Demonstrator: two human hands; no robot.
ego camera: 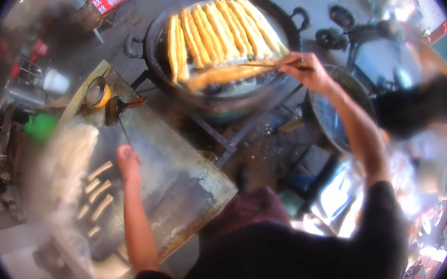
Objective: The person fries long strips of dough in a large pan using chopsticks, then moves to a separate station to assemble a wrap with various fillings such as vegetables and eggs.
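Note:
My right hand grips long cooking chopsticks over the near side of a large wok of oil. Beneath their tips floats a golden fried dough stick. A row of several fried dough sticks lies side by side across the wok's far part. My left hand is closed around a thin rod above the metal-topped worktable. The rod's far end reaches a flat-bladed tool with a wooden handle. Several small raw dough strips lie left of that hand.
A pale, blurred dough mass covers the table's left side. An orange bowl sits at its far corner, with a green container beyond. Right of the wok stands a deep metal pot. Metal stand bars run below the wok.

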